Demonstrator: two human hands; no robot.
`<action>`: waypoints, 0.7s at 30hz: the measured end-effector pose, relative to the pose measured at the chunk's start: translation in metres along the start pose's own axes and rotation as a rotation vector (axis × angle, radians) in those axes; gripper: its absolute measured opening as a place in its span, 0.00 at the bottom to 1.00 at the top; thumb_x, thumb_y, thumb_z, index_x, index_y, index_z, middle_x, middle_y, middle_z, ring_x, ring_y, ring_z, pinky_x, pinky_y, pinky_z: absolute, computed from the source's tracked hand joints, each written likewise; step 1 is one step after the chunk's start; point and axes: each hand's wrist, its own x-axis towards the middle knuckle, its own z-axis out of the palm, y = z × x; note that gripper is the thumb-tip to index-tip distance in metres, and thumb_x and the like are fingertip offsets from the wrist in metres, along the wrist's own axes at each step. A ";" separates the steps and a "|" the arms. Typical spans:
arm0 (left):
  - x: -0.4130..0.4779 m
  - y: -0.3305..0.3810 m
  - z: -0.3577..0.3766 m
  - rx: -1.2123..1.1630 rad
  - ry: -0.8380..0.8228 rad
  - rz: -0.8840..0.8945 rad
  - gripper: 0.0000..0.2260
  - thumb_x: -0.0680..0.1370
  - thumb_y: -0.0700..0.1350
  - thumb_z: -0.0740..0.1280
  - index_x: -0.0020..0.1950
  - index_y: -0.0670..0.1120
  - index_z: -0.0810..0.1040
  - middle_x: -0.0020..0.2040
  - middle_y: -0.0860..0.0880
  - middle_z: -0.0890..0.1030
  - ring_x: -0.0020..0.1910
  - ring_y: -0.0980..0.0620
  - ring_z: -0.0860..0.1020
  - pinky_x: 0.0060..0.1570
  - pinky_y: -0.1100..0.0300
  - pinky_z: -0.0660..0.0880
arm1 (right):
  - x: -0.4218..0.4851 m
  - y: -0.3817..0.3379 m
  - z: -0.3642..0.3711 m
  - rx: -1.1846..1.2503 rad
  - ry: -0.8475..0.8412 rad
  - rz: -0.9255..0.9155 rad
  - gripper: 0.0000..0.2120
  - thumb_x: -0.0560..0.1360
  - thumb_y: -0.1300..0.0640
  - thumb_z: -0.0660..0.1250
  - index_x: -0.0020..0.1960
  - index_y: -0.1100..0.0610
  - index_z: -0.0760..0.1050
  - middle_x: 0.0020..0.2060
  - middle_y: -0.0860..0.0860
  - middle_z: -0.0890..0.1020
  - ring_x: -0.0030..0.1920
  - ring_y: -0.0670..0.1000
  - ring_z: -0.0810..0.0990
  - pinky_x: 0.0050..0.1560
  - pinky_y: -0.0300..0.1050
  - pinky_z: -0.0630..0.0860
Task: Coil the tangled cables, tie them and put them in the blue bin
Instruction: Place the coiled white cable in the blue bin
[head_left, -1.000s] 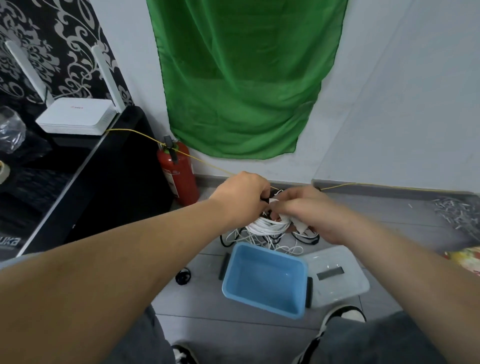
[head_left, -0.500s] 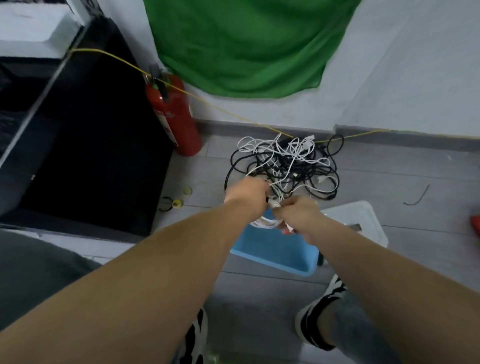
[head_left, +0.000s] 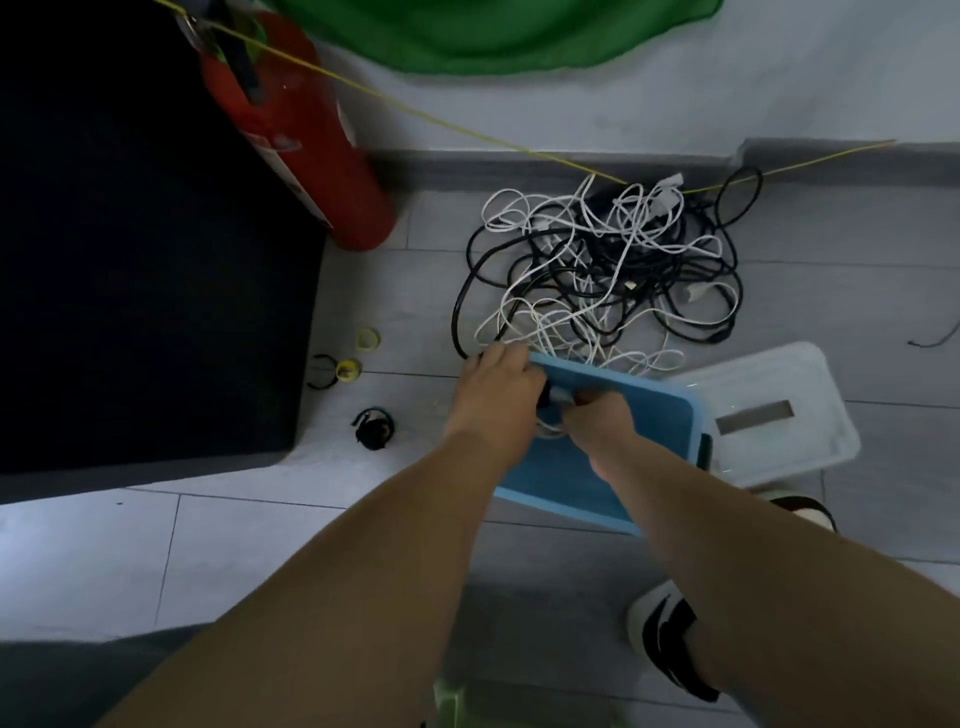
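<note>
A tangled heap of black and white cables (head_left: 602, 270) lies on the grey floor by the wall. Just in front of it stands the blue bin (head_left: 670, 410), open. My left hand (head_left: 498, 395) and my right hand (head_left: 597, 421) are both low over the bin's left half, closed together on a small coiled white cable (head_left: 553, 415), which is mostly hidden between the fingers. A small tied black coil (head_left: 373, 427) lies on the floor left of the bin.
The bin's clear lid (head_left: 769, 415) lies to its right. A red fire extinguisher (head_left: 301, 140) leans by a black cabinet (head_left: 130, 249). Yellow tape rolls (head_left: 358, 353) and a yellow cord (head_left: 467, 132) lie left and behind. My shoe (head_left: 670, 639) is at lower right.
The camera tilted down to the floor. Both hands moved down with the white coil, from above the heap to inside the blue bin's opening.
</note>
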 end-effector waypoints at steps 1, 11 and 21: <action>-0.001 -0.003 0.002 -0.013 0.007 -0.002 0.15 0.75 0.37 0.70 0.61 0.46 0.79 0.63 0.47 0.71 0.66 0.45 0.68 0.63 0.52 0.68 | 0.003 0.000 0.002 0.031 0.005 0.016 0.09 0.79 0.60 0.70 0.56 0.65 0.80 0.47 0.59 0.83 0.40 0.54 0.78 0.36 0.45 0.71; 0.002 -0.005 -0.013 -0.158 0.064 -0.011 0.09 0.76 0.35 0.67 0.55 0.42 0.80 0.58 0.46 0.73 0.58 0.45 0.72 0.52 0.51 0.73 | -0.019 -0.046 -0.021 -0.192 -0.093 0.059 0.12 0.75 0.54 0.68 0.54 0.61 0.80 0.39 0.56 0.82 0.39 0.55 0.79 0.37 0.46 0.73; 0.015 0.001 -0.037 -0.236 0.137 -0.044 0.18 0.74 0.35 0.66 0.64 0.45 0.78 0.68 0.48 0.71 0.65 0.45 0.70 0.62 0.49 0.74 | -0.032 -0.103 -0.097 -0.313 -0.140 -0.093 0.14 0.82 0.52 0.63 0.56 0.63 0.77 0.45 0.58 0.87 0.43 0.58 0.87 0.44 0.49 0.82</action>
